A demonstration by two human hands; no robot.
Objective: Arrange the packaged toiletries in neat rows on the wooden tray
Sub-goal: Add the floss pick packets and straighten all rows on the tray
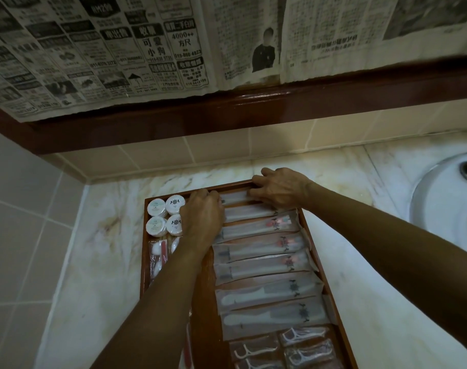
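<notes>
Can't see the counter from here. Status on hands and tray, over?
Left hand and right hand both on the top long packet at the wooden tray's far end. Lower rows lie neat. Nothing blocking.

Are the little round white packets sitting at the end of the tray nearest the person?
No, the round white packets sit in the far left corner of the wooden tray, near the tiled wall.

Single head view, worn on my head, looking forward and steeply down along my forearms, close over the wooden tray [330, 265] on the marble counter [99, 257], with tiled wall and newspaper-covered mirror [147, 49] ahead.
</notes>
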